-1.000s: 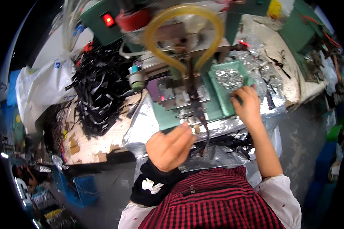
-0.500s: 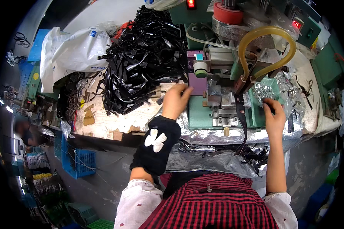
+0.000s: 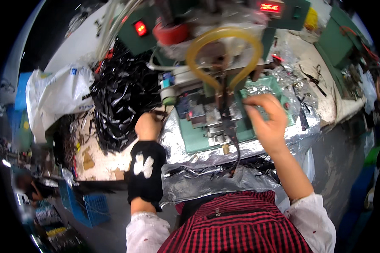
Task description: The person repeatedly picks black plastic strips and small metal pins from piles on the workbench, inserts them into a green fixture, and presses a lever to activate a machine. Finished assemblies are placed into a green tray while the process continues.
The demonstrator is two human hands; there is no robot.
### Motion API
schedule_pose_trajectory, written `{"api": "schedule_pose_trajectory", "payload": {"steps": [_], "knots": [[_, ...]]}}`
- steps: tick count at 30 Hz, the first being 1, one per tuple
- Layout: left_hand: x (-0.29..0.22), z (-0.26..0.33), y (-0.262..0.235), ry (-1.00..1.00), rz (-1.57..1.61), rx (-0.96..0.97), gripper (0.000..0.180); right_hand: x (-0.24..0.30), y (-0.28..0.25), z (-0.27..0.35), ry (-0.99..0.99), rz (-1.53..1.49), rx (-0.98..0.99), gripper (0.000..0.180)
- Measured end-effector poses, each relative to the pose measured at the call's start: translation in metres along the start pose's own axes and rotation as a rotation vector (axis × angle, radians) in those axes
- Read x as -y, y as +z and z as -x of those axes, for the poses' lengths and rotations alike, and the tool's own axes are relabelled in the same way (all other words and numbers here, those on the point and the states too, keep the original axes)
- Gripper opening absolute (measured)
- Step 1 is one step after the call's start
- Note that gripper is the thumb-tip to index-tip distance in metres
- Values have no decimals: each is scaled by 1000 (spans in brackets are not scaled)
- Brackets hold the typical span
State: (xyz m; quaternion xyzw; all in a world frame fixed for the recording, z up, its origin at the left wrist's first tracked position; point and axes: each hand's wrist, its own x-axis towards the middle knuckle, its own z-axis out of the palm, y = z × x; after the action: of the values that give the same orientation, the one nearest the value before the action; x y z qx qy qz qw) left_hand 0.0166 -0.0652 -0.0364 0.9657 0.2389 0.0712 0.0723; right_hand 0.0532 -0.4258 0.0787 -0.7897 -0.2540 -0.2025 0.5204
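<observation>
left hand (image 3: 147, 125) curled at black strips (image 3: 116, 101), right hand (image 3: 265, 117) pinching over green tray (image 3: 278, 86)

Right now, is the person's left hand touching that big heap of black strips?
Touching. In the head view the left hand lies against the lower right edge of the heap of black strips, with no gap between them; what its fingers pinch is too small to tell.

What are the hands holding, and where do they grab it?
It cannot be told for sure. The left hand pinches something thin by the black strips; the right hand hovers at the green tray.
</observation>
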Motion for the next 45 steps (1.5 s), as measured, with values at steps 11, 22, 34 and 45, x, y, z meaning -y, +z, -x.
{"api": "schedule_pose_trajectory", "payload": {"steps": [11,22,34,45], "knots": [[0,18,-48,-45,1192,-302,13,3,46,7,366,-523,-120,47],[-127,117,-128,1019,533,-564,19,0,-8,8,135,-212,113,41],[-153,101,-100,1233,435,-607,35,-106,-47,31,215,213,-157,20],[-144,133,-90,898,665,-605,34,-91,-21,46,104,612,22,8]]}}
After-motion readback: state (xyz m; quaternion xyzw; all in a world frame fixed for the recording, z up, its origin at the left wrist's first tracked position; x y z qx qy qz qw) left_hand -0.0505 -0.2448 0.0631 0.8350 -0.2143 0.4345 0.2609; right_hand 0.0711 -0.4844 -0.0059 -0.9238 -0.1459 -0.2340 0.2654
